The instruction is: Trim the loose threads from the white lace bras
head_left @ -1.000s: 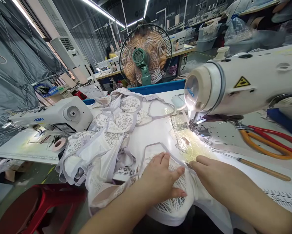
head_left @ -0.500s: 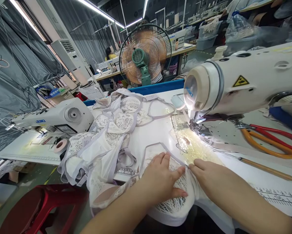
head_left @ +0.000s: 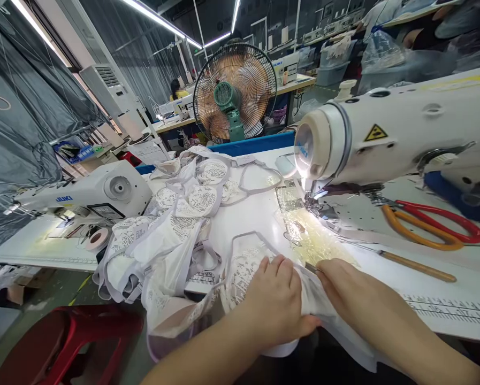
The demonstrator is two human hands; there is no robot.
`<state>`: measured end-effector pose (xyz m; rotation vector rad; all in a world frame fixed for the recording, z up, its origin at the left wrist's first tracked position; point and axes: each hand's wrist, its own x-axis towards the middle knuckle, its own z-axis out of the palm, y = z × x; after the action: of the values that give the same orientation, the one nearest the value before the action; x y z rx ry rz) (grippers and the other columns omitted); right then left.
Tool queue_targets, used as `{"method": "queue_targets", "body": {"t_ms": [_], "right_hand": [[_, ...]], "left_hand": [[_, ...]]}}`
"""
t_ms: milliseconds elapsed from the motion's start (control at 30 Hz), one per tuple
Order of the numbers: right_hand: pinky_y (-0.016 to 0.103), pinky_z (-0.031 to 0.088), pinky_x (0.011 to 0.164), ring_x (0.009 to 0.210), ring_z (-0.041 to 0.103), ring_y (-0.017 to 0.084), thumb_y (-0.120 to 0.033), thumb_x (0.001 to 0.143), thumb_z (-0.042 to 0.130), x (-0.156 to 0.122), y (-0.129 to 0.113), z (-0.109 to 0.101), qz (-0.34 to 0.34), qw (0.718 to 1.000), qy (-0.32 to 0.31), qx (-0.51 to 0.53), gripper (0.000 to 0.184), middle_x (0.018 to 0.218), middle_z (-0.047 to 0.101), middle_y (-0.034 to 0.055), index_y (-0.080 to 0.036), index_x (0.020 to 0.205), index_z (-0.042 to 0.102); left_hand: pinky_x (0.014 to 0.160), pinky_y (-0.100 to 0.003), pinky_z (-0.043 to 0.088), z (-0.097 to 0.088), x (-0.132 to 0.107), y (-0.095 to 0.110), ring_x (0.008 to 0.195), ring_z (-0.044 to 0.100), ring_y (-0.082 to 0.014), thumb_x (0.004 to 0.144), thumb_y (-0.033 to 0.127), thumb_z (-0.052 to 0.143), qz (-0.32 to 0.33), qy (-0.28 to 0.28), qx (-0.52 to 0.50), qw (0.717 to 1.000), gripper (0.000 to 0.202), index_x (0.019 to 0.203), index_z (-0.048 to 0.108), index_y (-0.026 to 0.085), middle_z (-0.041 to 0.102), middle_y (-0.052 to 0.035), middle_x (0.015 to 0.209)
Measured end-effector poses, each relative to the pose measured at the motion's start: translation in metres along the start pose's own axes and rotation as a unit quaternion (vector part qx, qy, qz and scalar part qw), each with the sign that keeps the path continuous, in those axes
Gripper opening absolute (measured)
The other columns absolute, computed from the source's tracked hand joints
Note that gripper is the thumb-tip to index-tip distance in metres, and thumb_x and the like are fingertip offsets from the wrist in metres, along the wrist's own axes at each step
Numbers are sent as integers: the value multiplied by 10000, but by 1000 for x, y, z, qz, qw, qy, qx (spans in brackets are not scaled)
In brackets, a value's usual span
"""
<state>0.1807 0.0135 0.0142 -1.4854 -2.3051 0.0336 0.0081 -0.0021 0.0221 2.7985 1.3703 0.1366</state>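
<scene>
A white lace bra (head_left: 243,272) with pale lilac edging lies at the table's front edge, partly hanging over it. My left hand (head_left: 277,305) is closed over one cup, fingers together on top and thumb low at the near side. Just right of it, my right hand (head_left: 342,280) is closed, and a short dark metal tip (head_left: 311,267) pokes out between its fingers beside the bra's edge. The rest of that tool is hidden in the hand. Linked to the left side of this piece is a pile of similar bras (head_left: 179,230).
A sewing machine (head_left: 344,133) with a lit needle area stands at right. Orange-and-red-handled scissors (head_left: 428,224) and a wooden-handled tool (head_left: 420,266) lie under its arm. Another sewing machine (head_left: 107,187) is at left, above a red stool (head_left: 63,342). A large fan (head_left: 235,93) stands behind.
My left hand has gone from spread fingers to closed on the bra cup, which is now more folded. My right hand has turned slightly, showing more of the metal tip.
</scene>
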Motion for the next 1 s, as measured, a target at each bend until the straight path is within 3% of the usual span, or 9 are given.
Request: {"method": "queue_targets", "body": {"t_ms": [133,333,533,667,767,1000], "right_hand": [[254,282,416,517,555,162,-196,868,346,4,0,6,-15,1000,-4,-5,232,713,593,22,-205,794,566],[240,211,434,529,527,148,-211,870,369,12,-5,6,-14,998,-51,-22,232,680,558,4,-209,774,580],[234,154,436,509,472,130,-161,822,416,24,-13,4,-15,995,-84,-53,182,643,500,-12,-203,689,532],[242,183,443,503,476,134,-75,748,450,26,-13,-3,-41,990,-118,-67,165,625,497,-5,-190,671,541],[245,213,447,505,499,144,-58,739,440,20,-6,-7,-59,992,-103,-48,187,626,516,6,-188,666,554],[247,236,429,538,539,154,-189,861,379,10,1,-1,-27,999,-33,-15,245,705,594,14,-213,811,618]], "left_hand": [[1093,-479,214,-2,-6,-4,1311,304,-308,799,592,487,16,8,-19,1000,727,1313,390,88,427,-174,1355],[1054,-562,218,-10,-11,-9,1335,251,-334,796,652,435,-27,-26,-44,998,717,1343,367,194,300,-192,1439],[1055,-565,210,-12,-8,-9,1334,251,-333,784,655,454,-25,-41,-42,998,743,1365,337,207,293,-196,1441],[1050,-568,216,-15,-7,-9,1330,260,-342,786,655,446,-26,-48,-45,998,737,1357,352,198,299,-214,1433],[1051,-567,215,-16,-7,-9,1333,252,-342,784,659,447,-24,-48,-46,998,728,1344,374,199,291,-215,1436],[1052,-565,225,-15,-6,-9,1336,246,-342,769,656,482,-23,-53,-38,998,743,1349,372,205,284,-208,1443]]}}
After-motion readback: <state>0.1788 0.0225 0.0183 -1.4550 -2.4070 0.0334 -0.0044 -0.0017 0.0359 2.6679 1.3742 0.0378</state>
